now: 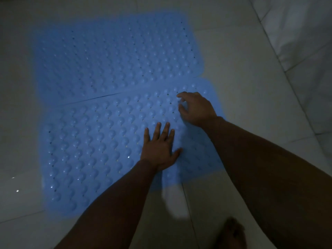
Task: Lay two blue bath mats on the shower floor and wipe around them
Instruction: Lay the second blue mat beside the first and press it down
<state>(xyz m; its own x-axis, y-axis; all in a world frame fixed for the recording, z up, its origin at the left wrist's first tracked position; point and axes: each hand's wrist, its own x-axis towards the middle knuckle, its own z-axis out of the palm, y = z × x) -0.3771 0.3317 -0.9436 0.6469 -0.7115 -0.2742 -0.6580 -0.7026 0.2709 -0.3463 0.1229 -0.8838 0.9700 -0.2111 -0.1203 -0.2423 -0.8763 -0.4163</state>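
Observation:
Two blue bath mats with raised bumps and small holes lie side by side on the pale tiled floor (242,72). The far mat (111,56) touches the near mat (89,144) along a thin seam. My left hand (159,148) presses flat on the near mat, fingers straight and spread. My right hand (195,108) hovers over or touches the near mat's far right part, its fingers loosely curled and holding nothing.
A tiled wall (305,33) rises at the right. A bare foot (231,232) stands on the floor at the bottom right. Grout lines cross the tiles around the mats. The light is dim.

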